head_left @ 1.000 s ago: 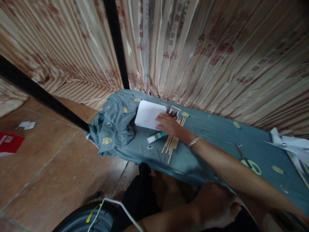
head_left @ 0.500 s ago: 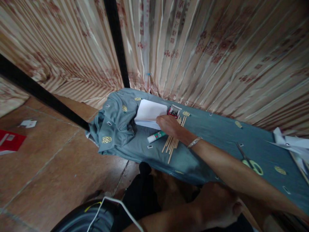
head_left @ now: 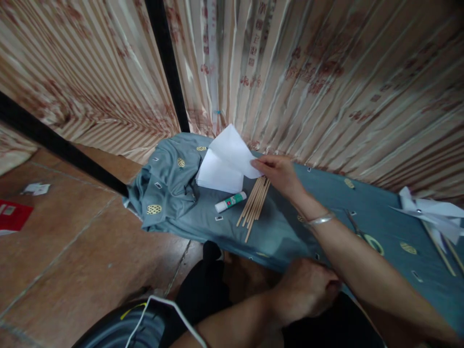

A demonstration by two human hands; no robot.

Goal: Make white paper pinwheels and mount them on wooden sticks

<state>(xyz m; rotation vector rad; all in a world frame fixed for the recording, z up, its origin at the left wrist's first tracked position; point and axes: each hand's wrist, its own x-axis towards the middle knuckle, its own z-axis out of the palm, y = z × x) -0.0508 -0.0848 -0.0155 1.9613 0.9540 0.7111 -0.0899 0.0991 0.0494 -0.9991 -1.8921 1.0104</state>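
Observation:
My right hand (head_left: 278, 175), with a bracelet at the wrist, pinches one corner of a white sheet of paper (head_left: 235, 147) between thumb and fingers. The sheet is tilted up at an angle over a stack of white paper (head_left: 217, 175). Close below my right hand lies a bundle of thin wooden sticks (head_left: 255, 205), their upper ends partly hidden. A glue stick (head_left: 230, 202) lies between the stack and the sticks. Low over my lap, my left hand (head_left: 308, 289) is curled closed. Whatever its fingers hold, if anything, is hidden.
Green-handled scissors (head_left: 373, 244) lie on the blue-grey cloth (head_left: 282, 241), right of my forearm. White paper pinwheels (head_left: 429, 212) on sticks are at the far right. Dark poles (head_left: 168, 63) stand before a patterned curtain (head_left: 311, 72). A red packet (head_left: 14, 217) lies on the tiled floor.
My right hand has moved up and right from the stack, lifting one sheet by its corner. My left hand has shifted slightly left. The view has turned a little to the right.

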